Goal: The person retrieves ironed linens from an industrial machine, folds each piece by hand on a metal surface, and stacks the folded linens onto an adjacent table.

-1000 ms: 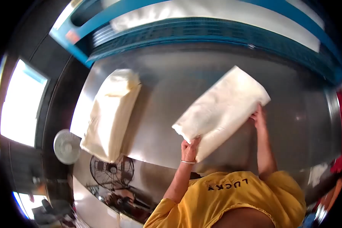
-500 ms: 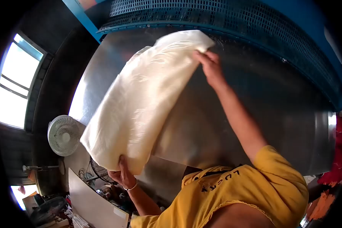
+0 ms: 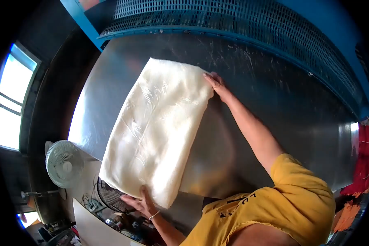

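Note:
A folded cream cloth (image 3: 156, 127) with a shiny woven pattern lies slantwise over the metal tabletop, its near end reaching past the front edge. At its near end is my left hand (image 3: 142, 205), thumb against the cloth and the other fingers stretched out to the left, apart. My right hand (image 3: 218, 85) grips the cloth's far right corner, with fingertips on top; the underside of that grip is hidden.
The shiny metal tabletop (image 3: 274, 110) spreads to the right. Behind it runs a blue perforated guard (image 3: 217, 14). A white fan (image 3: 64, 164) and a black fan guard (image 3: 110, 197) stand at the left. Red fabric (image 3: 360, 160) hangs at the right.
The cloth has come down and nearer, lying flatter and looking wider. My right hand has moved toward me with its corner. My left hand has lowered and its fingers have spread.

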### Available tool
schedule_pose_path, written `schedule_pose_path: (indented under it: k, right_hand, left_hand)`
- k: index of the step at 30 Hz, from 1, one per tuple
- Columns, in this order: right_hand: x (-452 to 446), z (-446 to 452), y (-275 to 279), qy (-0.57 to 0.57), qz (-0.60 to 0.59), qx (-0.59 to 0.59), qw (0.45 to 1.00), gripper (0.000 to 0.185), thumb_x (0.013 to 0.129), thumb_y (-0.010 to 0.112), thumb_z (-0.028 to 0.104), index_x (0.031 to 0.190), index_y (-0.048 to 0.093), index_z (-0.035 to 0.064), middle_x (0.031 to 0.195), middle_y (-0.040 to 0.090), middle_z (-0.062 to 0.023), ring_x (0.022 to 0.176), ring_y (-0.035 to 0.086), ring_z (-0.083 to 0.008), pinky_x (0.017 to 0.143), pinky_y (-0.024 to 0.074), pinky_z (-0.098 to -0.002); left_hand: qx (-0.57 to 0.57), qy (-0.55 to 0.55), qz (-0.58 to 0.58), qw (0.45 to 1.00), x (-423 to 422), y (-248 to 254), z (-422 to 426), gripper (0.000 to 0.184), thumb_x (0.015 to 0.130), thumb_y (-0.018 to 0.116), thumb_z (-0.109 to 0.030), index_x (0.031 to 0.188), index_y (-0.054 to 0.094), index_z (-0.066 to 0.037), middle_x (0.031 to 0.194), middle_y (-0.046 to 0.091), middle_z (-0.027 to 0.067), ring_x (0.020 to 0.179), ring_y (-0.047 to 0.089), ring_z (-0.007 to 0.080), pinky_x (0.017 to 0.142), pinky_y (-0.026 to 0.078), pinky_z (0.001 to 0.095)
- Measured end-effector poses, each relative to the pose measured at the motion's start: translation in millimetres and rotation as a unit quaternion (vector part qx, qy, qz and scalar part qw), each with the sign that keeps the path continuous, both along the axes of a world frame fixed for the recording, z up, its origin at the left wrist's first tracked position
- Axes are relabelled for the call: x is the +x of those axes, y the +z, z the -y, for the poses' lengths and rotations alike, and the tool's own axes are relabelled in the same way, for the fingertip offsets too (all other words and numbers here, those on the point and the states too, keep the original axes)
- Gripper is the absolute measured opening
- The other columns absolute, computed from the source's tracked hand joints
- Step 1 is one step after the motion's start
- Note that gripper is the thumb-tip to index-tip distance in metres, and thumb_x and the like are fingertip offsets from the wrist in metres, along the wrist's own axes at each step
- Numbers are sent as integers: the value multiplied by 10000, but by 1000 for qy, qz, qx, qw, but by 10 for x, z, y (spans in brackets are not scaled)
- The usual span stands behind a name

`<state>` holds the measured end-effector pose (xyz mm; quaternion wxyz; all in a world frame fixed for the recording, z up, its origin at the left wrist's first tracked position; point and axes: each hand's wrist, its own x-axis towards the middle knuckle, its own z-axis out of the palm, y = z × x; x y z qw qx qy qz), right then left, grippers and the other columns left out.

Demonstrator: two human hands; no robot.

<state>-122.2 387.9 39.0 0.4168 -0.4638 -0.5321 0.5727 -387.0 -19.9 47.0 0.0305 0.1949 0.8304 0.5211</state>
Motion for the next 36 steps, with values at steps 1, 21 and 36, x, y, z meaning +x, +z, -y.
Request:
schedule_pose_path:
  k: [1,21,36]
  right_hand:
    - [-81,-194,-264,-15,-9,-48,999,746,680,679,535,1173,491,7,1103,555,-136,1034,513,-207,839,419,-324]
    - [2168,2675,-276,-223,-1,-133,966,412,739,650,425,844,625,27,679,560,-58,607,527,-153,503,418,-304]
    - [4287,7174,165,-730,-120,-142,657,527,733,670,394,1062,589,-10,983,612,-77,857,567,-148,691,473,-297]
  left_hand:
    - [65,-34,158,985,-86,-140,-2,571,752,692,-169,1200,396,28,1065,518,114,938,511,205,863,431,321]
    - [89,-605,44,790,2302,290,-1081,591,854,465,-450,1192,459,34,1146,511,221,967,551,295,806,482,371]
    - [137,-952,-41,271,5479,235,994,590,867,447,-455,1209,442,26,1137,517,216,972,548,289,817,477,363]
